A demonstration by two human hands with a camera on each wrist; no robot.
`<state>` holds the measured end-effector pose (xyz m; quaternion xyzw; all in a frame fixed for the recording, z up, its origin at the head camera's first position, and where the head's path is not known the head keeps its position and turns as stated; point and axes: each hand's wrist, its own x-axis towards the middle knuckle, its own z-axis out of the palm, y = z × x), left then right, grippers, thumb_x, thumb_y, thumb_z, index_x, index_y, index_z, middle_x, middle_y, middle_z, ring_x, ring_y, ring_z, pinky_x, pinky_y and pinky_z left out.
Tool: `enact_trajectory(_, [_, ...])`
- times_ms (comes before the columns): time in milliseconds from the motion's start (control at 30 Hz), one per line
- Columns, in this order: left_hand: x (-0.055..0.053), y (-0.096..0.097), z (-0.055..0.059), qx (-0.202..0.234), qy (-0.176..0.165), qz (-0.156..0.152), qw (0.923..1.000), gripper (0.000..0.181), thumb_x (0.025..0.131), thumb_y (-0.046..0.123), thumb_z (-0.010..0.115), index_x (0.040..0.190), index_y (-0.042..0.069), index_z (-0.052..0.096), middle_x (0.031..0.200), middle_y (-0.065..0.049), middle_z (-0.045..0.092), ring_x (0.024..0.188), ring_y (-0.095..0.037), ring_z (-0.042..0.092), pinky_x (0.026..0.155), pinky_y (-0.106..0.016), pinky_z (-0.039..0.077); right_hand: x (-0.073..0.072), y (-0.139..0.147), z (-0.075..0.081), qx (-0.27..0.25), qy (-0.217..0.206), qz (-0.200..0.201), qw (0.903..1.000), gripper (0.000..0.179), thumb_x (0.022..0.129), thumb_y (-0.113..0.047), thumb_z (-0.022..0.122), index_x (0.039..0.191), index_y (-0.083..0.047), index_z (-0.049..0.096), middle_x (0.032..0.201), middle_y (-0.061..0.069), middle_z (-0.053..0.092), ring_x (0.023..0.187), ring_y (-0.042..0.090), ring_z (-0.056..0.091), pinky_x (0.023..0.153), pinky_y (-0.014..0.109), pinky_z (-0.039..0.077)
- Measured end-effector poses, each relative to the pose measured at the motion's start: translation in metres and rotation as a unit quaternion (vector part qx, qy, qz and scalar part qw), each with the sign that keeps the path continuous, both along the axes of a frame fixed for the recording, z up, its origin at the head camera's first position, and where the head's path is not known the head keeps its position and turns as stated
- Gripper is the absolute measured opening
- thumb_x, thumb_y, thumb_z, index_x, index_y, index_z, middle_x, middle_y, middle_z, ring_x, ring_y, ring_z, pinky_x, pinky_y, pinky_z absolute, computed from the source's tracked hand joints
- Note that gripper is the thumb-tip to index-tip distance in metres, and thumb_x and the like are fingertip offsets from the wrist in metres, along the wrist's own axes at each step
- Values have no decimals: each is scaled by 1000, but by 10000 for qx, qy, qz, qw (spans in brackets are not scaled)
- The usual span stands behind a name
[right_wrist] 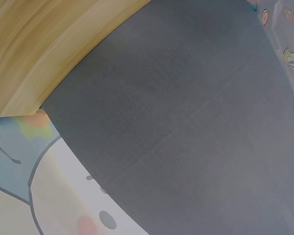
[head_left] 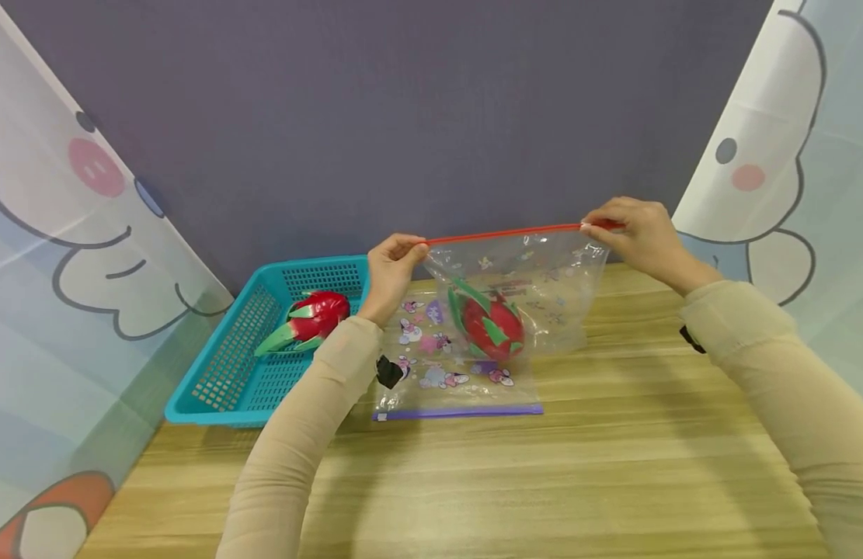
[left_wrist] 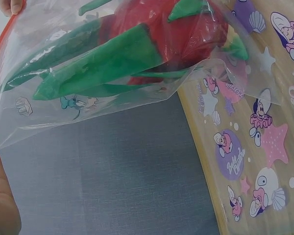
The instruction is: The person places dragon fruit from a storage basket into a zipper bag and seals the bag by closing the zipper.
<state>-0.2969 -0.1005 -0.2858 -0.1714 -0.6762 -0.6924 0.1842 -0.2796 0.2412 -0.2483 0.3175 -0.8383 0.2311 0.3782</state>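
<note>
A clear printed zip bag [head_left: 564, 303] with a red zip edge hangs upright over the table, a red and green dragon fruit [head_left: 511, 326] inside it. My left hand [head_left: 389, 276] pinches the left end of the red zip between thumb and fingers. At the other end, my right hand [head_left: 641, 233] pinches the zip near its slider, and the edge is stretched straight between both hands. The left wrist view shows the dragon fruit [left_wrist: 161, 39] close up through the plastic. Only a strip of the bag [right_wrist: 289, 44] enters the right wrist view; the right hand is out of it.
A second clear zip bag [head_left: 403, 392] with a purple zip edge lies flat on the wooden table [head_left: 578, 466], partly behind the hanging one. To the left stands a turquoise basket [head_left: 193, 411] holding another dragon fruit [head_left: 326, 314]. A dark wall [head_left: 431, 116] rises behind.
</note>
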Motion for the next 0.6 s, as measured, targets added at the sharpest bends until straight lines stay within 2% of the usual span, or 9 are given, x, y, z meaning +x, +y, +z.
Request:
enact_trajectory(133, [1, 0, -1, -30, 8, -30, 10000, 16, 83, 9, 65, 92, -4, 66, 73, 10, 66, 70, -6, 63, 77, -29, 54, 3, 3, 1, -6, -56, -63, 10000, 11, 73, 0, 73, 84, 0, 71, 77, 10, 67, 73, -11, 47, 66, 6, 36])
enact_trajectory(367, [17, 3, 13, 7, -135, -98, 9999, 16, 84, 3, 62, 93, -10, 63, 72, 10, 65, 69, -6, 63, 77, -27, 54, 5, 8, 1, -3, -116, -158, 9998, 12, 73, 3, 73, 84, 1, 71, 76, 10, 67, 74, -18, 42, 66, 4, 35])
enact_trajectory(600, [1, 1, 2, 49, -59, -70, 9999, 16, 83, 8, 64, 92, -5, 65, 74, 8, 66, 71, -7, 63, 78, -29, 53, 8, 14, 2, 39, -41, -238, 9997, 13, 71, 3, 73, 84, 2, 71, 77, 11, 67, 75, -17, 41, 62, 8, 33])
